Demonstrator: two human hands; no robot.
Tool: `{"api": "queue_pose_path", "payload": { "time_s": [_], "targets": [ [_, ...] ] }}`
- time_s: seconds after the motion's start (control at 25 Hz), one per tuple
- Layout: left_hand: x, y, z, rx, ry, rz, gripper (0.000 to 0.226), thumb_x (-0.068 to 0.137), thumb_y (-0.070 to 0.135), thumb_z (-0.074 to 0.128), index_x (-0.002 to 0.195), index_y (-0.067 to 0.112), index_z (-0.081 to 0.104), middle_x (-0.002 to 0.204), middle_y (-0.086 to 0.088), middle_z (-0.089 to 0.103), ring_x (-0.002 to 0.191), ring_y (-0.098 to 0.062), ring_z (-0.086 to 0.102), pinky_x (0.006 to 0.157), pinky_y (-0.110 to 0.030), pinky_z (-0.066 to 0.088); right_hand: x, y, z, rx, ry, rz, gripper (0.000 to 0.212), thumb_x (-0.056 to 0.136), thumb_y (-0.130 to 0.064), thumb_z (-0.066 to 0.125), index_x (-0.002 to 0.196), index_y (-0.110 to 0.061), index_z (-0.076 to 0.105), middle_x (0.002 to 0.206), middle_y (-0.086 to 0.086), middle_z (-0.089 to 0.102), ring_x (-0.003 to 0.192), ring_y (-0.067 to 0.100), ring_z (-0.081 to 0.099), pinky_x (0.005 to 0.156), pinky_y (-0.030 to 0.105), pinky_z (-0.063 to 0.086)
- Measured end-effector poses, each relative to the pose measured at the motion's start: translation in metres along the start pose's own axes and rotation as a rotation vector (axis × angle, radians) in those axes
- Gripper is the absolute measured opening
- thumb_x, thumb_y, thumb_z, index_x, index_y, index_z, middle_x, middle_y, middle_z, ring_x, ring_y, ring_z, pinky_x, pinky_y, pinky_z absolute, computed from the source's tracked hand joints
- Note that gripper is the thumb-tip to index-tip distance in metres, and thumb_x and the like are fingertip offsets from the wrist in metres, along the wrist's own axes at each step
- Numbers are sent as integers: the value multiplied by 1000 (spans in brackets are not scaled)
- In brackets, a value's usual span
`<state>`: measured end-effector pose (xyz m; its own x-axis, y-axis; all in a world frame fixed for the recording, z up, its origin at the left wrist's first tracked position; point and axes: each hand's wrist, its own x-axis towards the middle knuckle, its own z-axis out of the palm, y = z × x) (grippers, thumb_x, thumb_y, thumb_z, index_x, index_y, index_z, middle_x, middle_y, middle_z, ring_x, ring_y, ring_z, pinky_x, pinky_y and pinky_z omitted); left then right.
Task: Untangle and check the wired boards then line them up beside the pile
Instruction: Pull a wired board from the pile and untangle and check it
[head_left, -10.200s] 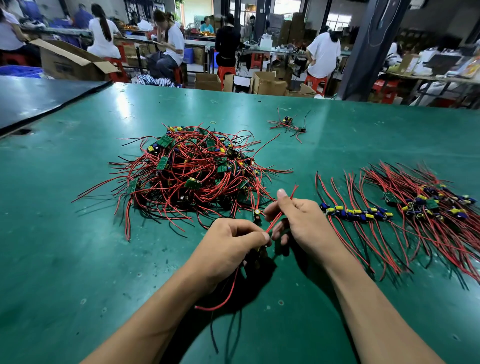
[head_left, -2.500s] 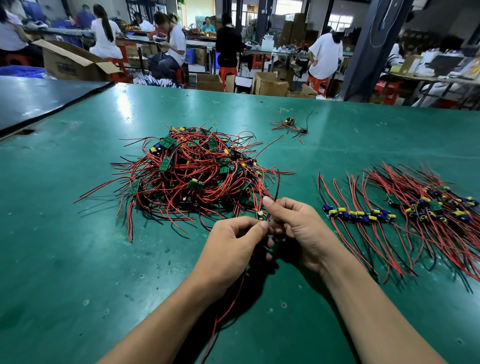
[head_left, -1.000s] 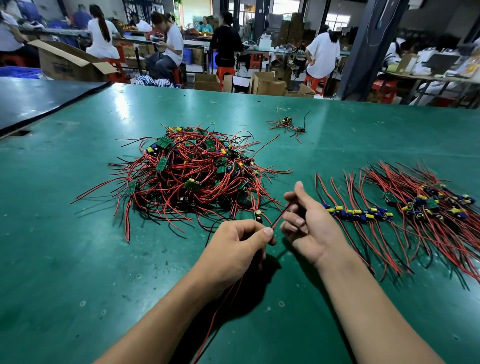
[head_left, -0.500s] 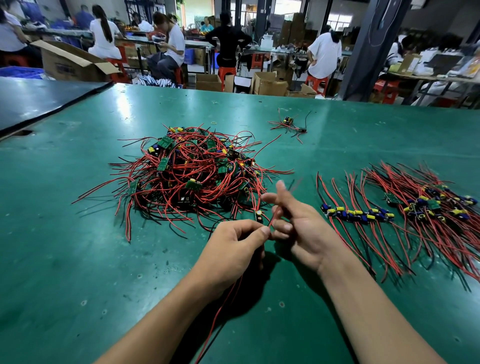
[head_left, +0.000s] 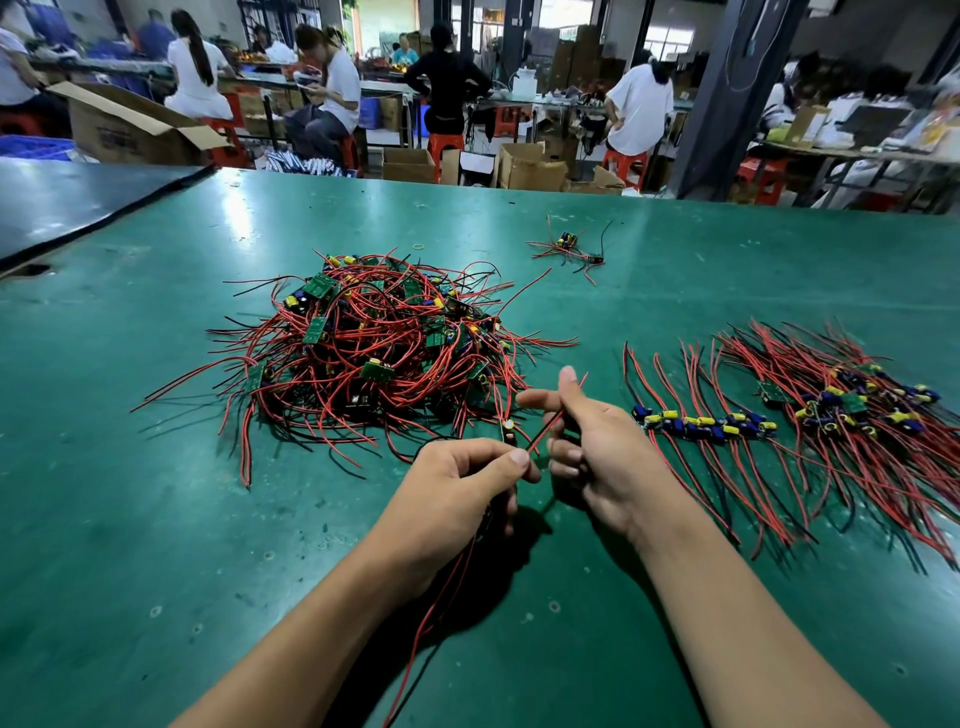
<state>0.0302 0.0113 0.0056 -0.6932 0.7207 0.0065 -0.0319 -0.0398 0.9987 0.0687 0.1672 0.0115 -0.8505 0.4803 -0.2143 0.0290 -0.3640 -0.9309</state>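
Note:
A tangled pile (head_left: 379, 353) of small green boards with red and black wires lies on the green table (head_left: 156, 519). My left hand (head_left: 457, 488) pinches one wired board (head_left: 508, 430) just in front of the pile; its red and black leads trail down under my wrist. My right hand (head_left: 592, 447) holds a red wire (head_left: 550, 431) of that board between curled fingers, thumb and forefinger stretched out. To the right lies a straight row of boards (head_left: 706, 423) with their wires combed toward me, and beyond it a denser laid-out batch (head_left: 862, 400).
A stray wired board (head_left: 569, 244) lies alone at the back of the table. A darker table (head_left: 78, 202) adjoins at the far left. Beyond the far edge are cardboard boxes (head_left: 530, 169), red stools, a dark pillar (head_left: 727, 98) and several seated people.
My right hand has drawn the red wire out to the right and up from the left hand's pinch. The left hand has stayed in place with the board.

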Motion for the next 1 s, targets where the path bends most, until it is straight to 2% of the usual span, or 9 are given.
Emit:
{"api": "queue_pose_path", "payload": {
  "time_s": [0.16,0.24,0.36,0.44,0.56,0.64,0.72,0.88,1.0],
  "targets": [
    [0,2,-1,32,-48,-9,23,95,17,58,78,9,71,53,-4,56,46,-16,51,50,-21,42,1,-11,-11,271,8,116,60,103,-44,45,62,-13,76,56,-7,36,34,3,21,33,15,18],
    [0,2,0,43,-57,-10,23,96,17,58,79,7,71,54,-4,56,47,-17,52,52,-22,43,-1,-15,-14,418,-58,190,52,98,-37,51,56,-13,70,58,-5,39,35,5,19,35,17,17],
    [-1,3,-1,57,-55,-2,23,95,17,59,81,4,71,55,-5,57,49,-19,54,53,-21,44,-6,-18,-13,577,-187,256,37,87,-31,57,55,-13,64,56,-5,41,46,8,10,38,18,17],
    [-1,2,-2,49,-52,-12,23,95,17,59,81,2,71,56,-6,58,50,-20,55,54,-23,44,-7,-17,-11,618,-212,250,39,89,-32,56,58,-11,66,54,-6,39,45,8,10,37,18,18],
    [-1,1,-1,-44,-2,-65,23,94,14,60,85,-4,69,58,-9,59,49,-21,56,50,-22,47,-5,-11,-4,460,-117,145,50,91,-52,57,76,-8,75,56,-6,36,37,3,23,35,15,22],
    [0,1,0,-147,70,-98,22,95,13,59,89,-7,68,61,-11,59,49,-20,57,47,-23,48,-4,-7,0,321,-54,67,60,78,-65,61,94,-9,73,61,-5,36,41,4,29,37,16,27],
    [1,3,1,-238,141,-114,22,96,13,56,94,-6,67,65,-12,62,52,-19,60,48,-24,50,-4,-4,1,209,-23,3,71,67,-70,65,102,-8,71,63,-5,40,43,5,33,39,17,30],
    [8,8,-1,-427,220,-132,30,99,29,50,107,3,63,93,-21,73,81,-30,72,73,-34,59,-4,2,7,-86,22,-120,75,59,-74,69,100,-11,72,61,-8,47,46,5,38,42,17,32],
    [11,10,-4,-538,200,-155,45,99,44,41,117,6,58,105,-20,73,98,-30,71,85,-42,58,-4,4,7,-160,47,-179,71,58,-73,70,95,-13,73,60,-10,52,48,5,42,42,16,32]
  ]
}}
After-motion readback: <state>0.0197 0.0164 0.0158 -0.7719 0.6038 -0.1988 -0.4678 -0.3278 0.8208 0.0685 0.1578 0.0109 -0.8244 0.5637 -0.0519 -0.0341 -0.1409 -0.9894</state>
